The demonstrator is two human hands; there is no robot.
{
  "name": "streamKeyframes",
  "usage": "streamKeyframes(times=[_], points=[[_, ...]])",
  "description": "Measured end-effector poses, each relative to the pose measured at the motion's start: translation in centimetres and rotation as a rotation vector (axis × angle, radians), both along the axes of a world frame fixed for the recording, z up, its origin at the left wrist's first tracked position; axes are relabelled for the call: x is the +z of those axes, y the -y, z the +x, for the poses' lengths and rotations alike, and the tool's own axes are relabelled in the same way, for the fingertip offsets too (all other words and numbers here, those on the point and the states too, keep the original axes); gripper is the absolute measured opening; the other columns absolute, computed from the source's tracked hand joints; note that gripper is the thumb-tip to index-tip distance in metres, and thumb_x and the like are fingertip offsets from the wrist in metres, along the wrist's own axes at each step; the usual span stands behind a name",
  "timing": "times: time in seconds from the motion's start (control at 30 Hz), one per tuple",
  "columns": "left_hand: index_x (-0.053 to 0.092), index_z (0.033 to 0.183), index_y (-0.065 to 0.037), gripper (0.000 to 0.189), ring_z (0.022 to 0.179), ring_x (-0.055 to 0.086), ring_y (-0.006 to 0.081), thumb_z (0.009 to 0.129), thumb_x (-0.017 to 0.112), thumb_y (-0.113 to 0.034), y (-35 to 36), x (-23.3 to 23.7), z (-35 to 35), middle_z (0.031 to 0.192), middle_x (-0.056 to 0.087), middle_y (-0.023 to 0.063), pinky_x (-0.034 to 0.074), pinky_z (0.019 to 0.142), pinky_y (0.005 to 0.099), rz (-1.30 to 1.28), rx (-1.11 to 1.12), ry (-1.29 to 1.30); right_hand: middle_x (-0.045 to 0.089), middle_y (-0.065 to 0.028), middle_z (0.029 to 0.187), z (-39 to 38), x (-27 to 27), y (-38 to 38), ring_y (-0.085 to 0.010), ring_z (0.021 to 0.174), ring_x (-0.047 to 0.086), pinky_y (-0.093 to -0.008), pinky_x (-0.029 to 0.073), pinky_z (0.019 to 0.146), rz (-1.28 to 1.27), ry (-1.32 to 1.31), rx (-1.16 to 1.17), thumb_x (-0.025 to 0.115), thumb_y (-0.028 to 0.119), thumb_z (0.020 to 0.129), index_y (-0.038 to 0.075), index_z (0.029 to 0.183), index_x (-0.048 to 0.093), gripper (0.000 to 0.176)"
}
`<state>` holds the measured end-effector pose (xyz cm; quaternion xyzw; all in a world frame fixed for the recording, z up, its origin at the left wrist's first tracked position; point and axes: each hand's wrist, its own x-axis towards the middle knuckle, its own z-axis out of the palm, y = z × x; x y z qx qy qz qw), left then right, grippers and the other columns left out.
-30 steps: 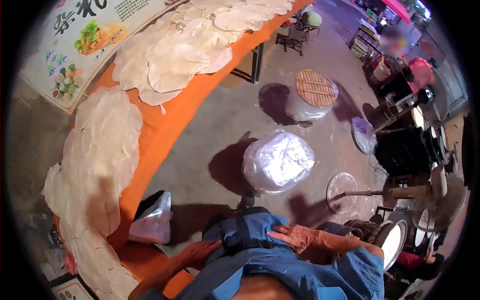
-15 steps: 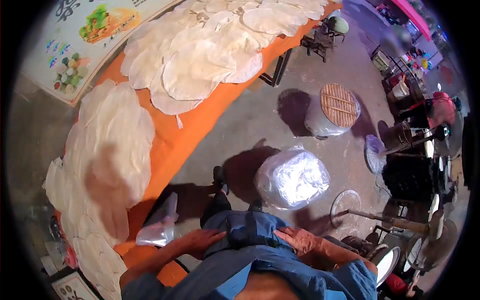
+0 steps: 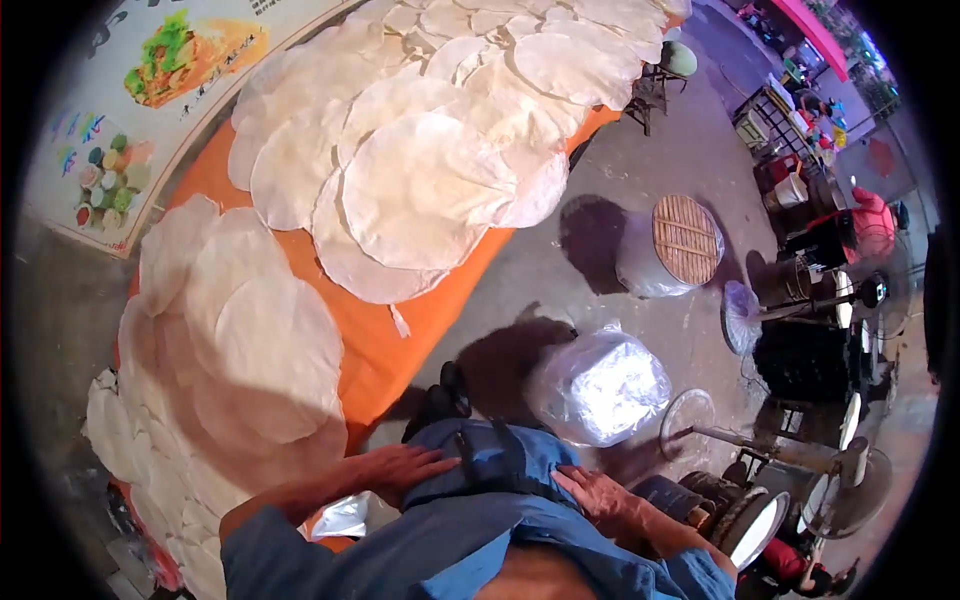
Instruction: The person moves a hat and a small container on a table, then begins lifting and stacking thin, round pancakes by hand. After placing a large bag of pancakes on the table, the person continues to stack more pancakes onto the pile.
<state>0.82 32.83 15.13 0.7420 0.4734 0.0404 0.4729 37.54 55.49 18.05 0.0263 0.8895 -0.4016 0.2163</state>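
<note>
My left hand rests open on the blue clothing at my waist, fingers stretched out. On the other side of the waist, my right hand lies open with its fingers spread on the same cloth. Neither hand holds anything. To the left, overlapping thin round pale sheets cover part of an orange-covered table. Another overlapping pile of pale sheets spreads over the table's far part.
A plastic-wrapped bundle and a wrapped container with a slatted lid stand on the floor ahead. A standing fan and pots are at the right. A printed board lies upper left. A person in red is far right.
The view has shifted, bringing the table and its pale sheets closer. My feet have moved relative to the bundle. Both hands stay at my waist.
</note>
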Motion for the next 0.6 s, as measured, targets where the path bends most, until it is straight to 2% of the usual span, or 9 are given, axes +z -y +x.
streamKeyframes(times=[0.07, 0.13, 0.23, 0.43, 0.53, 0.6], points=[[0.014, 0.154, -0.013, 0.123, 0.119, 0.051, 0.0429, 0.06, 0.087, -0.041, -0.1, -1.6, -1.5, 0.138, 0.045, 0.0254, 0.044, 0.098, 0.0484, 0.065, -0.014, 0.03, 0.034, -0.0311, 0.146, -1.3, 0.4, 0.2, -0.0487, 0.126, 0.044, -0.0495, 0.036, 0.109, 0.005, 0.038, -0.021, 0.081, 0.032, 0.071, 0.012, 0.154, 0.014, 0.109], [0.016, 0.153, -0.01, 0.118, 0.125, 0.047, 0.0421, 0.062, 0.085, -0.036, -1.6, -0.2, -2.6, 0.143, 0.041, 0.0253, 0.043, 0.101, 0.0474, 0.009, -0.049, 0.003, 0.033, -0.031, 0.146, -1.9, 0.1, 0.2, -0.0486, 0.127, 0.043, -0.0493, 0.036, 0.109, 0.032, 0.103, -0.031, 0.08, 0.031, 0.072, 0.012, 0.154, 0.013, 0.108], [0.017, 0.153, -0.008, 0.116, 0.13, 0.044, 0.0422, 0.063, 0.084, -0.035, -2.9, -0.8, -3.8, 0.147, 0.037, 0.0254, 0.041, 0.104, 0.0467, -0.002, -0.097, 0.005, 0.035, -0.0281, 0.147, -3.5, 1.6, -0.1, -0.0462, 0.127, 0.044, -0.0494, 0.036, 0.109, 0.014, 0.097, -0.087, 0.059, 0.014, 0.09, 0.008, 0.153, 0.019, 0.074], [0.017, 0.153, -0.009, 0.117, 0.131, 0.043, 0.0422, 0.062, 0.086, -0.035, -4.6, -1.1, -5.3, 0.148, 0.036, 0.0255, 0.041, 0.106, 0.0467, -0.056, -0.126, -0.016, 0.032, -0.0295, 0.146, -4.0, -0.7, -1.8, -0.0461, 0.128, 0.043, -0.0461, 0.037, 0.109, 0.006, 0.103, -0.042, 0.064, 0.021, 0.088, 0.012, 0.153, 0.013, 0.084], [0.017, 0.153, -0.009, 0.117, 0.129, 0.045, 0.0415, 0.061, 0.086, -0.031, -6.4, -0.4, -5.8, 0.146, 0.038, 0.025, 0.042, 0.104, 0.0465, -0.077, -0.112, -0.032, 0.034, -0.0306, 0.146, -4.7, -1.5, -3.8, -0.0481, 0.128, 0.043, -0.0503, 0.037, 0.108, -0.031, 0.023, -0.055, 0.081, 0.029, 0.072, 0.008, 0.153, 0.018, 0.105], [0.016, 0.153, -0.011, 0.117, 0.126, 0.047, 0.0419, 0.062, 0.086, -0.031, -8.1, -0.2, -6.1, 0.144, 0.041, 0.0254, 0.043, 0.102, 0.0463, -0.055, -0.071, -0.039, 0.035, -0.0306, 0.145, -4.8, -2.2, -6.0, -0.0475, 0.129, 0.042, -0.0491, 0.036, 0.109, 0.018, -0.033, -0.023, 0.076, 0.026, 0.076, 0.007, 0.153, 0.018, 0.098]])
